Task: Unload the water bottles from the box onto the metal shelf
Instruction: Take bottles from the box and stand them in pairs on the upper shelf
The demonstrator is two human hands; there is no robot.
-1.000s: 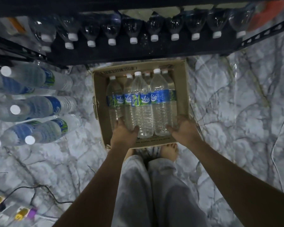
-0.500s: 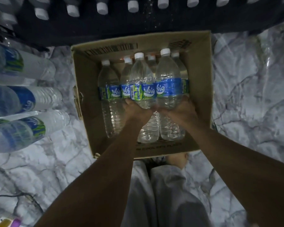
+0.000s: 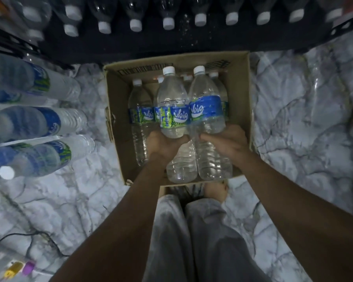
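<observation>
left hand (image 3: 165, 143) grips bottle (image 3: 172, 102); right hand (image 3: 225, 141) grips second bottle (image 3: 207, 107); over box (image 3: 239, 94)

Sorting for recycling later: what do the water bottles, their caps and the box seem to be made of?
The water bottles: clear plastic, glossy; you see through them, and the lower walls are ribbed. Their caps: opaque white plastic, probably, with a dull sheen. The box: brown cardboard, matte, with creased, worn edges and a printed barcode.

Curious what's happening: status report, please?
Left hand grips one clear plastic water bottle, right hand a second bottle. Both higher than others in brown cardboard box. No obstruction seen.
</observation>
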